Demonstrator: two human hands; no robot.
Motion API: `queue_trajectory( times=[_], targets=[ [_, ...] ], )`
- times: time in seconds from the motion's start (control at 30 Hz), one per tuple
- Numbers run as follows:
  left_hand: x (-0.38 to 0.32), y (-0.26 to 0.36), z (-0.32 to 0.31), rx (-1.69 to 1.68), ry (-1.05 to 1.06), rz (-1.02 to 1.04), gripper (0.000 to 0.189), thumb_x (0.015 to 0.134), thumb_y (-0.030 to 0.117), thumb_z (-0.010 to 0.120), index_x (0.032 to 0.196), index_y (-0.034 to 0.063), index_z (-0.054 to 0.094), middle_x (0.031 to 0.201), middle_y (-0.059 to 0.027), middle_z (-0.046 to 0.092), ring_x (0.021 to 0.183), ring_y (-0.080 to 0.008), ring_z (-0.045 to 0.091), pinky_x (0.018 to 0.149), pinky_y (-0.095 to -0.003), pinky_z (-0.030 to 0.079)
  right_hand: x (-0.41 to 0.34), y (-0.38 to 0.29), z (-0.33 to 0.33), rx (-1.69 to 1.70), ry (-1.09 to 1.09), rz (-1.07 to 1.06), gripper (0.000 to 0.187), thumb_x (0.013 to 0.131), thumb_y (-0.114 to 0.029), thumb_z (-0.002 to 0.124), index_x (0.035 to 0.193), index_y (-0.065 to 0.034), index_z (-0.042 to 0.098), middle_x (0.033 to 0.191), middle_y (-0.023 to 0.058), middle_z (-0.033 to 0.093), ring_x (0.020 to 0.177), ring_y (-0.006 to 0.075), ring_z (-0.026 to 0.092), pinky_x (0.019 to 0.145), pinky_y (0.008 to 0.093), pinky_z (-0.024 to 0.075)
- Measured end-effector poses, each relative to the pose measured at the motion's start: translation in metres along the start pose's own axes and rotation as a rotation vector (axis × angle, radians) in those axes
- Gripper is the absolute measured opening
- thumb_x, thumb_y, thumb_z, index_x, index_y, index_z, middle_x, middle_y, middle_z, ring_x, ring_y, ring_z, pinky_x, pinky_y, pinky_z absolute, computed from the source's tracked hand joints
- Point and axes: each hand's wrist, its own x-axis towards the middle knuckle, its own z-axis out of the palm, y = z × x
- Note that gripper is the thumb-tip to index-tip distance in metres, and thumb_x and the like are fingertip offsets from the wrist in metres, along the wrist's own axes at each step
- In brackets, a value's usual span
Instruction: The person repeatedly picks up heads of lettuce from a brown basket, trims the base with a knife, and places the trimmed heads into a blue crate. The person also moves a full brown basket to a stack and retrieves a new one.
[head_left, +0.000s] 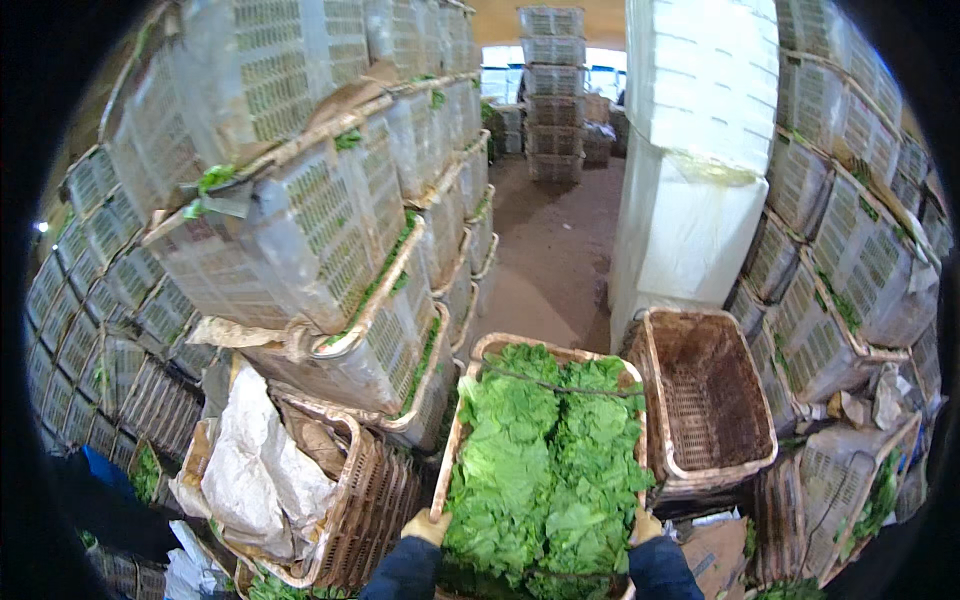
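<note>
Right in front of me is a plastic crate (448, 471) full of leafy green lettuce (506, 457), laid in two lengthwise rows. A thin dark cord (562, 388) crosses over the leaves near the crate's far end. My left hand (427, 527) grips the left rim towards the near end. On the opposite rim, my right hand (645, 527) has hold at about the same height. Leaves partly hide the right-hand fingers. The crate's underside and what bears it are hidden.
Loaded crates (330, 232) rise in tall stacks on the left, with more crates (862, 255) at right. An empty brown crate (712, 390) tops a stack beside the lettuce. White paper (251, 465) fills a crate at left. A pale wrapped column (690, 225) borders the brown floor (536, 277).
</note>
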Motion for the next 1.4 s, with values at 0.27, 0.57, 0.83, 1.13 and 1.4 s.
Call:
queue_trajectory(
  times=[0.27,0.57,0.83,1.13,1.4],
  targets=[
    [-0.152,-0.012,-0.047,-0.097,0.166,-0.100,0.057,0.079,0.059,0.070,0.087,0.0027,0.071,0.086,-0.0232,0.071,0.086,-0.0406,0.069,0.081,-0.0472,0.054,0.004,-0.062,-0.108,0.054,-0.070,0.562,0.038,0.086,-0.042,0.078,0.086,-0.0049,0.068,0.065,0.0066,0.061,0.054,0.0224,0.057,0.050,0.0378,0.0417],
    [-0.250,0.007,-0.074,0.062,0.010,-0.002,0.073,0.093,0.067,0.051,0.118,-0.0008,0.065,0.100,-0.0282,0.071,0.093,-0.0432,0.069,0.082,-0.0470,0.055,0.015,-0.093,-0.153,0.115,-0.071,0.767,0.054,0.083,-0.043,0.075,0.108,0.0038,0.065,0.064,0.0107,0.061,0.055,0.0277,0.060,0.052,0.0433,0.0479],
    [-0.374,-0.046,-0.081,-0.077,0.227,-0.038,0.066,0.090,0.064,0.058,0.119,0.0043,0.061,0.091,-0.0273,0.070,0.089,-0.0414,0.070,0.076,-0.0491,0.055,-0.068,-0.100,-0.186,0.509,-0.058,0.382,0.033,0.093,-0.037,0.067,0.076,-0.0112,0.054,0.054,-0.0021,0.038,0.043,0.0157,0.037,0.043,0.0340,0.0282],
    [-0.512,-0.105,-0.118,-0.382,0.649,0.085,0.046,0.087,0.053,0.068,0.098,0.0079,0.068,0.084,-0.0242,0.070,0.085,-0.0441,0.068,0.075,-0.0483,0.054,-0.120,-0.266,-0.205,0.750,-0.248,0.222,0.024,0.093,-0.027,0.070,0.084,-0.0137,0.053,0.055,-0.0037,0.039,0.040,0.0127,0.037,0.038,0.0307,0.0285],
    [-0.480,-0.189,-0.190,-0.956,0.735,-0.085,0.038,0.086,0.032,0.078,0.088,-0.0059,0.073,0.076,-0.0043,0.069,0.069,-0.0099,0.059,0.064,-0.0291,0.048,-0.109,-0.469,-0.092,0.402,-0.649,0.002,0.021,0.093,-0.024,0.064,0.099,-0.0037,0.069,0.070,0.0085,0.059,0.061,0.0217,0.056,0.058,0.0377,0.0447]
  ],
)
